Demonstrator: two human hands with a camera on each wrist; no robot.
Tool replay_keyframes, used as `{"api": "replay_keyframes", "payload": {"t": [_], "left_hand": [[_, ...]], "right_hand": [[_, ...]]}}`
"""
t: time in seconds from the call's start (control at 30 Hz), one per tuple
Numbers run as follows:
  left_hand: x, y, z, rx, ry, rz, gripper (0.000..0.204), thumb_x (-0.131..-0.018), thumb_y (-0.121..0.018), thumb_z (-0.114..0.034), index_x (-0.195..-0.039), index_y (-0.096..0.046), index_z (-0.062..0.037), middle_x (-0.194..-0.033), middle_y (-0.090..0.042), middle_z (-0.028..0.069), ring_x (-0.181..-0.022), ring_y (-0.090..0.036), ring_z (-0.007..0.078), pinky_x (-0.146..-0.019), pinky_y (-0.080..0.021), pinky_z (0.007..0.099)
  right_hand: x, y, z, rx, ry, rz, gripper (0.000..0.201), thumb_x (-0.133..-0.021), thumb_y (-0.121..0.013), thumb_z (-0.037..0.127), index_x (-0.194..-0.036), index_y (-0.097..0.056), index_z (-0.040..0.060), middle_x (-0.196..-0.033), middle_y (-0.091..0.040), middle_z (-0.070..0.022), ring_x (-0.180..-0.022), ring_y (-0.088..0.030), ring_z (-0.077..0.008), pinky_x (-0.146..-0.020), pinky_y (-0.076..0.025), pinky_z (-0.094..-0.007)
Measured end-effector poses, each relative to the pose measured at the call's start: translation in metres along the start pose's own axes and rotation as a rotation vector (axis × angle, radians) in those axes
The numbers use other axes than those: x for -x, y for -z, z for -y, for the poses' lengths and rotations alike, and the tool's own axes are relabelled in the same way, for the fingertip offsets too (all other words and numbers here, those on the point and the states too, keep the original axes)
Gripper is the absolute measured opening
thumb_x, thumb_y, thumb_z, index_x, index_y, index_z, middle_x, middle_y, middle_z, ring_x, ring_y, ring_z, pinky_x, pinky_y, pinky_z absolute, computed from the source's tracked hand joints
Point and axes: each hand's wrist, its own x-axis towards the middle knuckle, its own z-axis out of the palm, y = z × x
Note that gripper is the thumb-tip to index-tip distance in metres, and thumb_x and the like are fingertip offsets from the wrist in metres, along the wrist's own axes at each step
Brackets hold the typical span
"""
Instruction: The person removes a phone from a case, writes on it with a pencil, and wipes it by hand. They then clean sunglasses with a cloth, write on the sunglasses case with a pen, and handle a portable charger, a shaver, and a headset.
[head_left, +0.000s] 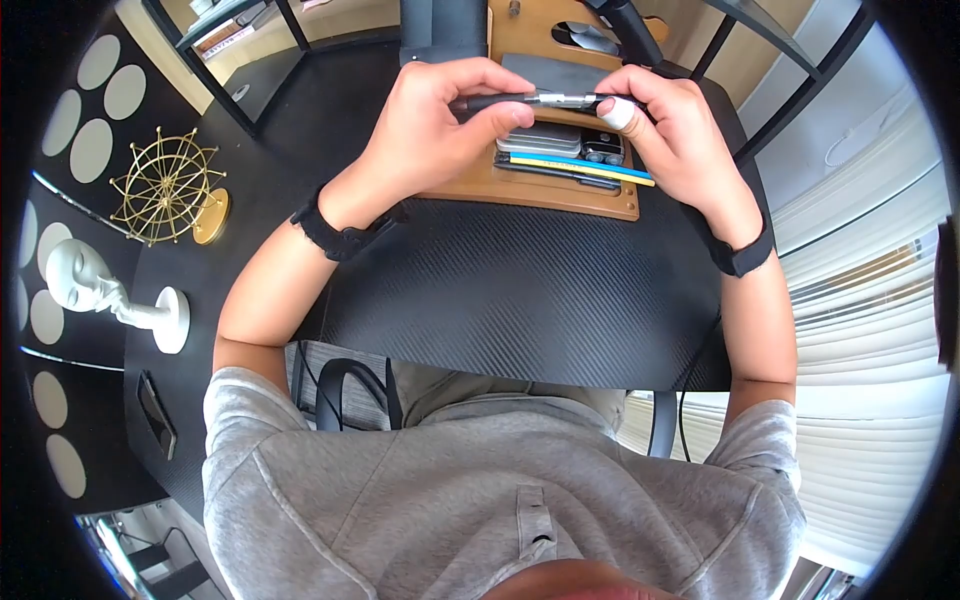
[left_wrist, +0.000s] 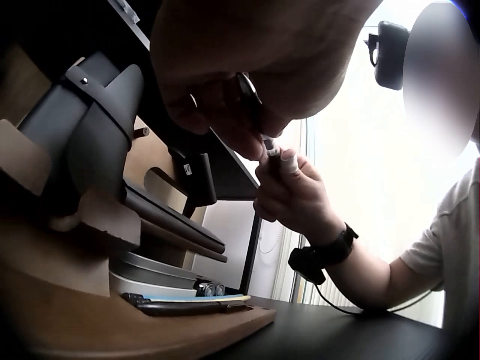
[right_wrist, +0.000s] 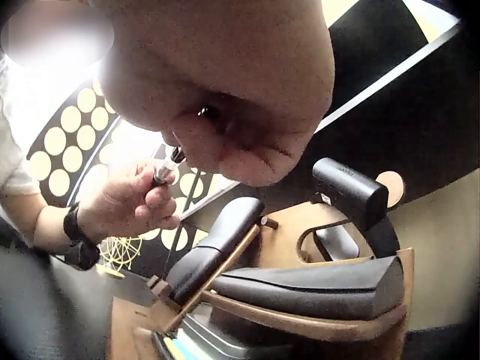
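Observation:
Both hands are raised over a wooden desk organizer (head_left: 455, 188), with a dark pen (head_left: 565, 100) held level between them. My left hand (head_left: 425, 130) pinches the pen's left dark part between thumb and fingers. Its right end is gripped by my right hand (head_left: 685, 140), whose thumb has a white wrap (head_left: 617, 113). A silvery, partly clear middle section (left_wrist: 271, 145) shows between the two hands. In the right wrist view that section (right_wrist: 163, 172) also appears, while the right palm hides the pen's far end.
Blue and yellow pencils (head_left: 575, 166) and a black pen (head_left: 560, 176) lie in the organizer's front slot. Behind them sits a stack of grey cases (head_left: 545, 140). At left stand a gold wheel ornament (head_left: 168, 186) and a white head sculpture (head_left: 80, 275) on the black desk (head_left: 520, 290).

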Motion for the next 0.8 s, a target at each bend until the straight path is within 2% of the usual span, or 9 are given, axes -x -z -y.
{"api": "replay_keyframes", "payload": {"t": [0.1, 0.2, 0.3, 0.5, 0.6, 0.7, 0.8], "left_hand": [[-0.002, 0.003, -0.003, -0.098, -0.057, 0.039, 0.019, -0.097, -0.072, -0.005, -0.113, -0.071, 0.0044, -0.094, -0.079, 0.0094, -0.08, -0.071, 0.0098, -0.074, -0.058, 0.0243], [-0.002, 0.001, 0.002, -0.024, -0.023, -0.005, 0.019, -0.096, -0.072, -0.005, -0.112, -0.072, 0.0043, -0.094, -0.079, 0.0091, -0.082, -0.072, 0.0102, -0.075, -0.058, 0.0245], [-0.003, 0.005, 0.005, -0.028, -0.013, 0.016, 0.019, -0.096, -0.072, -0.005, -0.113, -0.071, 0.0041, -0.095, -0.079, 0.0092, -0.083, -0.071, 0.0101, -0.075, -0.058, 0.0247], [-0.001, 0.0, 0.004, 0.029, -0.006, 0.031, 0.019, -0.099, -0.069, -0.005, -0.116, -0.07, 0.0041, -0.097, -0.078, 0.0103, -0.082, -0.07, 0.0099, -0.076, -0.057, 0.0245], [0.0, -0.003, 0.001, 0.151, 0.08, 0.009, 0.02, -0.099, -0.068, -0.005, -0.116, -0.069, 0.0048, -0.097, -0.077, 0.0111, -0.081, -0.069, 0.0098, -0.076, -0.057, 0.0243], [-0.001, -0.001, 0.0, 0.2, 0.131, 0.013, 0.02, -0.1, -0.068, -0.005, -0.116, -0.068, 0.0055, -0.098, -0.077, 0.0115, -0.081, -0.068, 0.0096, -0.077, -0.056, 0.0244], [-0.002, -0.001, 0.002, 0.272, 0.123, 0.016, 0.02, -0.1, -0.069, -0.006, -0.116, -0.069, 0.0054, -0.098, -0.077, 0.0114, -0.081, -0.068, 0.0092, -0.076, -0.056, 0.0243]], "right_hand": [[0.002, 0.002, -0.002, -0.113, -0.125, 0.074, 0.016, -0.099, -0.069, 0.017, -0.104, -0.066, 0.002, -0.074, -0.062, -0.0078, -0.06, -0.059, -0.0198, -0.058, -0.046, -0.0335], [0.001, -0.002, 0.01, -0.238, -0.168, 0.014, 0.013, -0.096, -0.07, 0.013, -0.102, -0.067, 0.0016, -0.076, -0.062, -0.0074, -0.06, -0.057, -0.018, -0.058, -0.046, -0.0337], [0.0, -0.006, 0.004, -0.159, -0.057, -0.063, 0.012, -0.093, -0.072, 0.009, -0.102, -0.068, 0.0028, -0.079, -0.063, -0.0082, -0.061, -0.057, -0.0189, -0.058, -0.045, -0.0322], [-0.005, -0.004, -0.008, 0.227, 0.243, -0.189, 0.021, -0.087, -0.077, 0.013, -0.104, -0.068, 0.0048, -0.083, -0.064, -0.0098, -0.07, -0.064, -0.0286, -0.062, -0.05, -0.0381], [-0.002, -0.005, -0.002, 0.296, 0.205, -0.192, 0.026, -0.085, -0.079, 0.016, -0.106, -0.067, 0.0058, -0.087, -0.065, -0.0097, -0.075, -0.066, -0.032, -0.065, -0.053, -0.0409], [-0.001, -0.002, 0.003, 0.353, 0.224, -0.128, 0.029, -0.084, -0.079, 0.015, -0.109, -0.066, 0.0072, -0.092, -0.067, -0.0095, -0.076, -0.067, -0.0322, -0.064, -0.055, -0.0395], [0.0, 0.0, 0.006, 0.319, 0.221, -0.119, 0.03, -0.084, -0.078, 0.012, -0.11, -0.064, 0.0076, -0.096, -0.068, -0.0096, -0.078, -0.068, -0.0327, -0.064, -0.056, -0.0397]]}}
